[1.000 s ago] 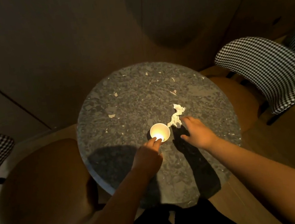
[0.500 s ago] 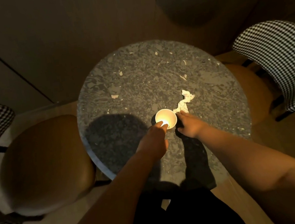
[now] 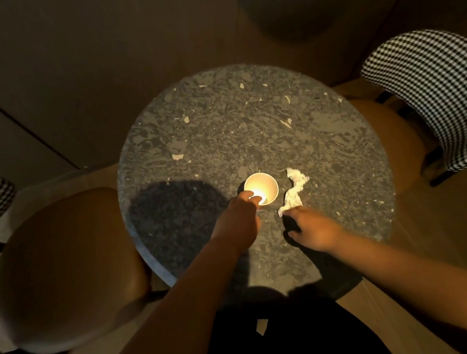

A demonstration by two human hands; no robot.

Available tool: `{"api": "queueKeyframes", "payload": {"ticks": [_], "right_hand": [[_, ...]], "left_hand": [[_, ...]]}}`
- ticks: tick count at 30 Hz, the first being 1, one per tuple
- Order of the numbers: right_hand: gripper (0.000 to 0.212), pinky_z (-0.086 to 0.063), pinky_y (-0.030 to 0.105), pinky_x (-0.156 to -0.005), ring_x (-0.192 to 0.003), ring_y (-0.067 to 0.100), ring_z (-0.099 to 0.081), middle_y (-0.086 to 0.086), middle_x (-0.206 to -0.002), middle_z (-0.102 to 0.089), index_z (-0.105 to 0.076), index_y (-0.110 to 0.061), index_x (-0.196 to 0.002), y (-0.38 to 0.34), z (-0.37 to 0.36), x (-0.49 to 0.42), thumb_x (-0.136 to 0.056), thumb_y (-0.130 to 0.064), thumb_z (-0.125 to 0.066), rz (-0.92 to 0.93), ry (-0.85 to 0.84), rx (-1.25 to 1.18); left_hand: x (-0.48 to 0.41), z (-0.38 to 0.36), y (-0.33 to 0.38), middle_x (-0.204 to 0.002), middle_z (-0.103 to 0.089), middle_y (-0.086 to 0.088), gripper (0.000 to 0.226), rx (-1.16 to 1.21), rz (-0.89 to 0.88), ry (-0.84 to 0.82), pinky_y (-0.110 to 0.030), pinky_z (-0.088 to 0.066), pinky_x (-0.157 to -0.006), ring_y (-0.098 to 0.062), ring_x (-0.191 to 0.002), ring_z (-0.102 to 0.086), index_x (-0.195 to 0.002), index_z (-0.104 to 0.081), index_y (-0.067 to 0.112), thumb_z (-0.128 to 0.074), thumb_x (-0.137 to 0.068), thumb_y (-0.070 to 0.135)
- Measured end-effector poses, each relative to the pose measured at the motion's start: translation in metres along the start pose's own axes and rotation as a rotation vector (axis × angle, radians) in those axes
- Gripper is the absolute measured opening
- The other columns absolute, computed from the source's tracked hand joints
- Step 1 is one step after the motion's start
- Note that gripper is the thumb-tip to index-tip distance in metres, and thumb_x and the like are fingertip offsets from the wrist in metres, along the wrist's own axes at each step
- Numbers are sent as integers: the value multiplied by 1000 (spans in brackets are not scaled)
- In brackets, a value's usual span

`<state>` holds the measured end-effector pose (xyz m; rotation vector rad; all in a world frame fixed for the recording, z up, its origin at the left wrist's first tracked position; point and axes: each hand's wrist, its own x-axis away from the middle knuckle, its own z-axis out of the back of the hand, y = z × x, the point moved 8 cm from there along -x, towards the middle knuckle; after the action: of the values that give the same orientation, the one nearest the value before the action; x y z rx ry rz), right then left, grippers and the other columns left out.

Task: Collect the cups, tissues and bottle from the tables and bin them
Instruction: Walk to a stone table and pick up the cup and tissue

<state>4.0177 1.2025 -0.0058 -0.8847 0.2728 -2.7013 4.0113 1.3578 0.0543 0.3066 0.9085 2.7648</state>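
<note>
Left fingers (image 3: 248, 197) pinch the white cup (image 3: 266, 185); right fingers (image 3: 298, 212), apart, touch crumpled tissue (image 3: 295, 189).

Left hand (image 3: 239, 216) pinching cup (image 3: 266, 185) rim, right hand (image 3: 314, 227) fingertips touching tissue (image 3: 295, 189), forearms outstretched
</note>
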Motion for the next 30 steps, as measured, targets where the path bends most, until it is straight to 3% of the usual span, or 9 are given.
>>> {"api": "queueKeyframes", "payload": {"ticks": [3,6,10,13,16,19,23,27,30], "right_hand": [[45,-44,36,-92,-115,28,-50,9,-128,-47,-47,-14,-130,3,18,3,-87,-23,-58,-8,178,-20],[53,-42,37,-94,-119,31,-45,12,-132,-41,-46,-9,-129,9,39,-5,-82,-21,-66,-9,336,-49],[72,-31,41,-108,-138,33,-23,11,-153,-19,-29,-12,-144,17,25,-29,-84,-26,-66,-98,189,-23],[48,-36,37,-100,-124,35,-39,13,-138,-37,-46,-7,-131,21,17,-36,-86,-19,-61,-145,218,-61],[25,-41,35,-88,-107,34,-50,13,-122,-44,-58,-5,-110,24,13,-27,-85,-12,-58,-165,267,-96],[31,-43,36,-89,-103,35,-54,15,-120,-47,-58,-3,-114,27,2,-15,-83,-8,-60,-179,246,-143],[29,-43,33,-79,-97,31,-58,12,-113,-56,-60,-10,-112,28,6,5,-84,-14,-61,-199,299,-168],[29,-43,30,-66,-80,18,-57,1,-96,-59,-56,-16,-113,43,37,40,-84,-19,-63,-283,503,-362],[25,-47,35,-66,-78,17,-57,-4,-90,-59,-54,-20,-110,57,67,79,-86,-21,-62,-328,677,-455]], "left_hand": [[0,2,-3,-137,-42,-11,39,1,7,15,-39,-36,-103,-24,-123,-42,-130,-48,10,-49,-91,7],[-1,4,-6,-131,-47,-12,34,-16,32,23,-42,-40,-100,-25,-119,-46,-125,-53,9,-48,-92,7],[0,7,-5,-125,-48,-15,29,37,9,67,-43,-40,-98,-28,-117,-46,-118,-58,6,-50,-90,4],[-1,6,-6,-120,-51,-17,27,38,-17,85,-42,-41,-95,-30,-113,-48,-113,-60,5,-51,-88,2],[-4,5,-7,-116,-52,-16,25,23,-24,83,-39,-41,-93,-28,-110,-48,-110,-61,6,-52,-87,4],[-6,1,-7,-114,-53,-13,23,-13,-21,60,-37,-44,-90,-26,-107,-49,-107,-64,9,-52,-87,7],[-10,5,6,-112,-58,-12,18,-11,-42,71,-37,-48,-86,-26,-101,-55,-102,-68,11,-58,-88,17],[-7,27,40,-103,-60,-13,11,10,-147,172,-36,-48,-73,-30,-94,-56,-92,-67,7,-61,-84,13],[-2,48,80,-93,-60,-11,7,33,-311,269,-34,-47,-66,-28,-86,-56,-86,-65,6,-59,-83,8]]}}
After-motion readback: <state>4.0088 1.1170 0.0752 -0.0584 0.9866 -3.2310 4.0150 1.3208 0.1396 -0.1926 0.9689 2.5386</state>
